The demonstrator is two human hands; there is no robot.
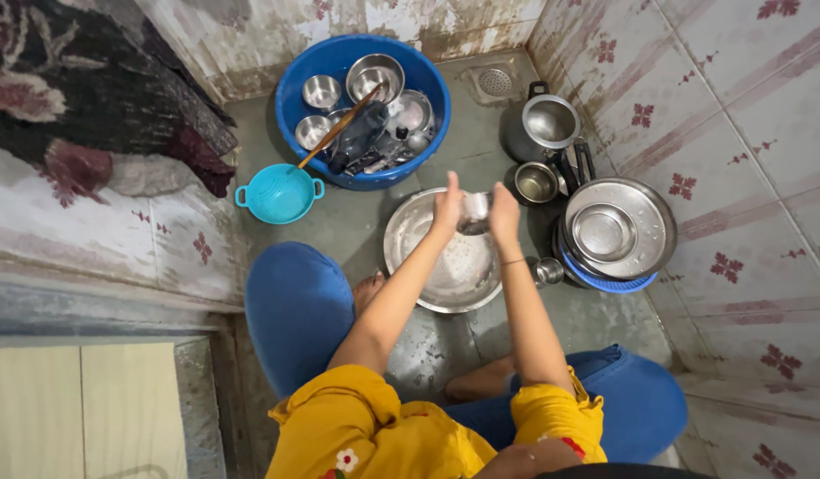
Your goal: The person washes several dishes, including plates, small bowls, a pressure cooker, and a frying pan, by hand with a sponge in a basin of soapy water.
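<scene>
I see a small steel cup [474,211] clamped between both hands, left hand [446,208] and right hand [504,213] pressed to its sides, held above the far rim of a wide steel basin [427,266] on the wet floor. It may be a tumbler; the view is blurred. Beyond, toward the floor's far edge, a blue tub [294,80] holds steel bowls, with a teal colander [279,193] beside it. Stacked steel plates [618,232] sit right.

Polished, shiny steel: small cup [474,211], wide wet basin [445,266], lidded pot [615,232], bowls in glossy blue plastic tub [296,89]. Smooth turquoise plastic colander [279,192]. Matt wooden spoon handle [339,129]. Dull grey wet stone floor [357,222]. Glazed, stained wall tiles [747,106].
</scene>
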